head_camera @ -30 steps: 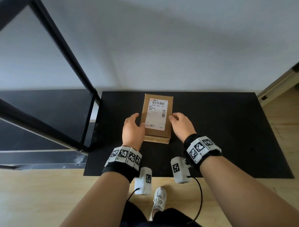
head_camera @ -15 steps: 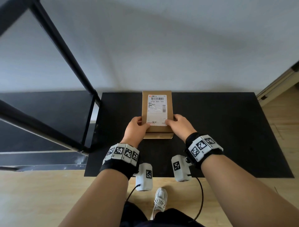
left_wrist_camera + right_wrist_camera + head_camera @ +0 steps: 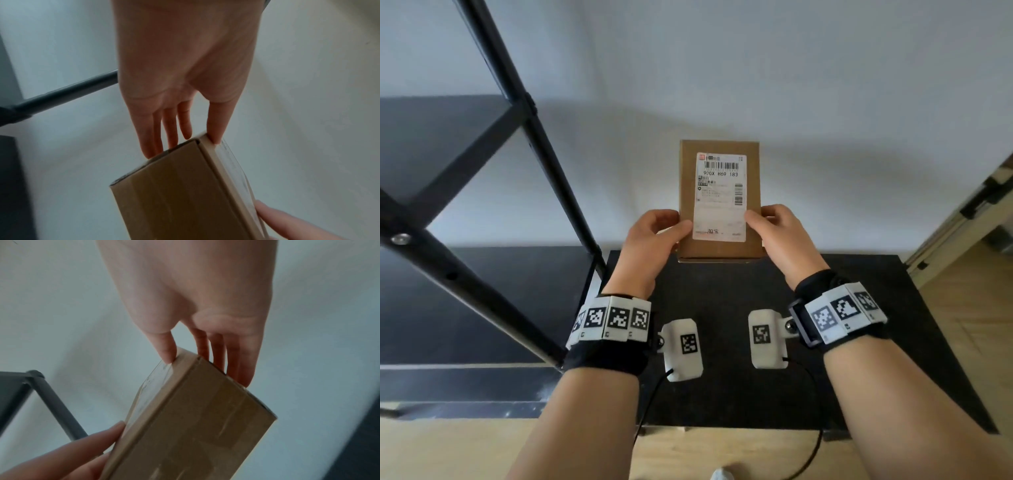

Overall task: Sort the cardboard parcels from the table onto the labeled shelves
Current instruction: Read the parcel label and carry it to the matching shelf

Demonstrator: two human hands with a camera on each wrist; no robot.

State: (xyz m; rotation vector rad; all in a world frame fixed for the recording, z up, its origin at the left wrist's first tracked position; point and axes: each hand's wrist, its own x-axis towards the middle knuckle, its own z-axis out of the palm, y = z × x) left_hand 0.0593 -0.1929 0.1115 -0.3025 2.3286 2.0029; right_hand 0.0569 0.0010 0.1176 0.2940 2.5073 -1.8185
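Observation:
A flat brown cardboard parcel (image 3: 719, 198) with a white shipping label (image 3: 720, 195) facing me is held up above the black table (image 3: 876, 342). My left hand (image 3: 654, 236) pinches its lower left edge, thumb on the label side and fingers behind. My right hand (image 3: 777, 229) pinches the lower right edge the same way. In the left wrist view the parcel (image 3: 174, 194) shows its plain underside, with my fingers (image 3: 162, 138) behind it. In the right wrist view the parcel (image 3: 195, 418) sits between my thumb and fingers (image 3: 236, 366).
A black metal shelf rack (image 3: 493, 113) stands to the left, its slanted post close to my left hand. A lower black shelf board (image 3: 482, 301) lies beside the table. A white wall is behind. Wooden floor and a door frame (image 3: 962, 212) lie to the right.
Both hands closed on the parcel's sides and lifted it off the table; it now hangs upright in front of the wall, higher and nearer to me.

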